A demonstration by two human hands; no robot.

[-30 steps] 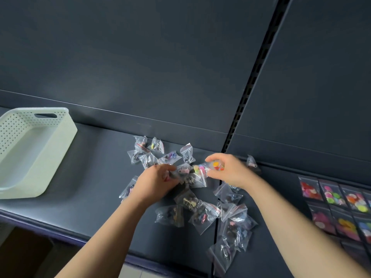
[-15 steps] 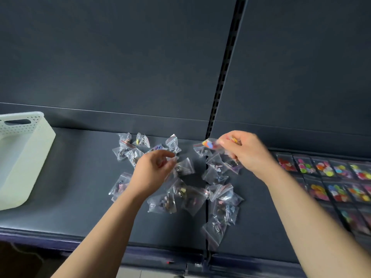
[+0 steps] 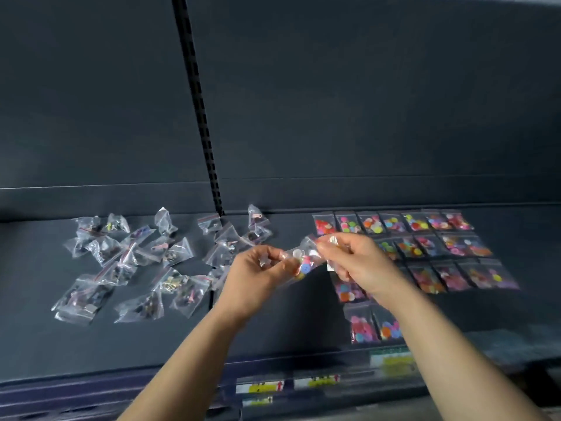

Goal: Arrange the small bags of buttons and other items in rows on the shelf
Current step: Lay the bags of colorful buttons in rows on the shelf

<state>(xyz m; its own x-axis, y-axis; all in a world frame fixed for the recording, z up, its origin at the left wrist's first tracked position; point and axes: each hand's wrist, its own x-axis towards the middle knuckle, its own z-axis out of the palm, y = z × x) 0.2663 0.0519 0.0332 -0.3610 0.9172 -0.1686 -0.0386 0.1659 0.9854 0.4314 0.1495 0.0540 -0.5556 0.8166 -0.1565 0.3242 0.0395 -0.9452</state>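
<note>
My left hand (image 3: 258,278) and my right hand (image 3: 361,262) hold one small clear bag of coloured buttons (image 3: 303,262) between them above the dark shelf (image 3: 288,323). Each hand pinches one end of the bag. To the left lies a loose heap of clear bags with small dark items (image 3: 127,262). To the right, bags of bright buttons (image 3: 425,247) lie flat in rows. My right hand and forearm hide part of those rows.
A slotted upright post (image 3: 200,117) divides the dark back panel. Price labels (image 3: 264,387) run along the shelf's front edge. Two button bags (image 3: 376,326) sit at the front of the rows.
The view swung right; the white basket left the frame. My right hand carried a button bag toward the rows, and my left hand left the heap and took its other end.
</note>
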